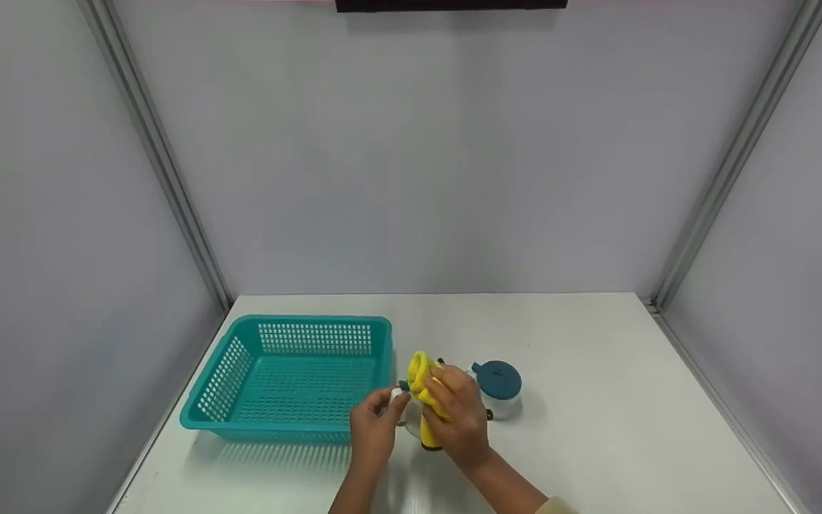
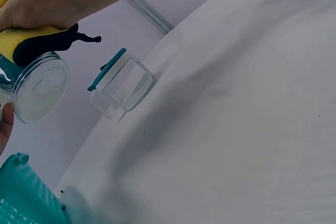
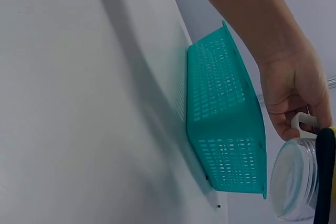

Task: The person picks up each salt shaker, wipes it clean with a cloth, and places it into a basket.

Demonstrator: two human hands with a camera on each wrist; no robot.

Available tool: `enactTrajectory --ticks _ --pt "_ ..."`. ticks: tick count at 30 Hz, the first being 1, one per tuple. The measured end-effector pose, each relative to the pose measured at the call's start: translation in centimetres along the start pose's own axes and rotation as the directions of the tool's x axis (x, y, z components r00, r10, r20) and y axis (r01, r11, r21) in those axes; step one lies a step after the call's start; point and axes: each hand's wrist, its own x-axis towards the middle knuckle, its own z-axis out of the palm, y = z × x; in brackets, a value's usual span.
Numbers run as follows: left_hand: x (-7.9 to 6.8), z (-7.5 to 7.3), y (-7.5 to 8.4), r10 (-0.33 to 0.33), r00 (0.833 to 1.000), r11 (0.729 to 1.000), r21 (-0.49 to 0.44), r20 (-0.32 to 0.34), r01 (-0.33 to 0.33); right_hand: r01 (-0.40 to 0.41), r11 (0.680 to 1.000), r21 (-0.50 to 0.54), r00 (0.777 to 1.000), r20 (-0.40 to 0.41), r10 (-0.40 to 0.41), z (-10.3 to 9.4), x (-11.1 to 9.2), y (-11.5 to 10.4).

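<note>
The left hand (image 1: 374, 428) pinches the white handle of a clear jar (image 2: 43, 92), held up off the tabletop just right of the teal basket's near right corner. The right hand (image 1: 459, 414) grips a yellow cloth (image 1: 419, 371) with dark trim and presses it against the jar, so it too is right of the basket (image 1: 286, 428). A pale sleeve (image 1: 557, 506) shows on the right forearm, farther to the basket's right. Beyond the hands, and well apart from the basket on the same side, a second clear jar (image 2: 126, 85) with a blue lid (image 1: 499, 380) stands upright. The white tabletop (image 1: 611, 428) carries the basket on its left part; soft shadows fall in front of the basket and to its right. Behind the basket the table's far edge meets a pale grey back wall (image 1: 418, 178). Metal corner strips (image 1: 158, 153) rise left and right of the basket, joining side panels, and a black object (image 1: 452, 6) crosses the top, high above and right of it.
</note>
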Motion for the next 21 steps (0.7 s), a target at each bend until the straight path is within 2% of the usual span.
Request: enactTrajectory --ticks 4,9,21 --pt "0.1 0.0 0.1 -0.03 0.999 0.999 0.023 -0.013 0.03 0.067 0.998 -0.009 0.998 0.021 -0.067 0.1 -0.1 -0.1" --pt "-0.1 0.0 0.1 -0.03 0.999 0.998 0.058 -0.022 0.031 0.138 0.99 0.02 0.989 0.052 -0.139 -0.1 -0.5 -0.1" --pt "0.0 0.0 0.6 -0.083 0.994 0.991 0.103 -0.073 0.09 0.194 0.98 0.052 0.976 0.091 -0.198 -0.3 -1.1 -0.7"
